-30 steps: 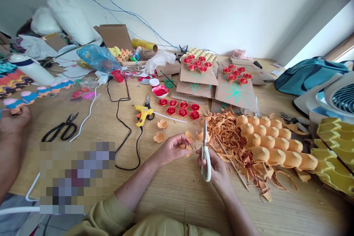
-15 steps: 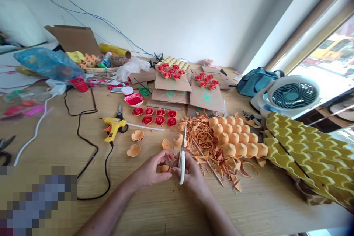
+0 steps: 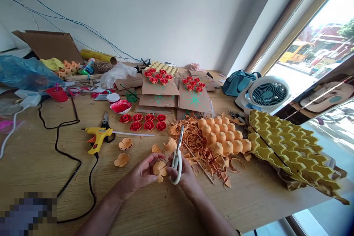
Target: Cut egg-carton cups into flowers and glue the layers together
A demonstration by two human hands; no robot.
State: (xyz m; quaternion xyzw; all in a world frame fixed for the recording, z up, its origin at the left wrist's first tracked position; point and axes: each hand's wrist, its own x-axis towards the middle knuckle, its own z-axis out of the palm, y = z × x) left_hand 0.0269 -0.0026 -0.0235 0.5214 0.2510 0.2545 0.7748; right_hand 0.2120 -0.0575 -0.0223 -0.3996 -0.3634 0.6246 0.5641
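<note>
Head view, looking down over a cluttered wooden table [image 3: 41,162]. Far left lies a blue plastic bag [image 3: 24,73], with a red cup [image 3: 57,94] just beside it. A black cord [image 3: 65,155] loops across the wood to a yellow glue gun [image 3: 96,138] lying on its side. Near the gun's nozzle sit two loose orange petal pieces [image 3: 125,143], and beyond them a bowl of red paint [image 3: 121,107] and a double row of red paper roses [image 3: 143,121].

At the front, the left hand [image 3: 141,175] pinches an orange petal cut-out [image 3: 159,169] between thumb and fingers, holding it just above the table. Right against it, the right hand [image 3: 185,177] is clenched around white-handled scissors [image 3: 177,156], whose blades point up and away from the person, tips close together.

Past the scissors spreads a heap of orange trimmings [image 3: 199,143], touching an upturned orange egg tray [image 3: 224,136]. Further right lies a stack of yellow egg trays [image 3: 293,151], and behind them a small white fan [image 3: 268,94] beside a blue bag [image 3: 239,81].
</note>
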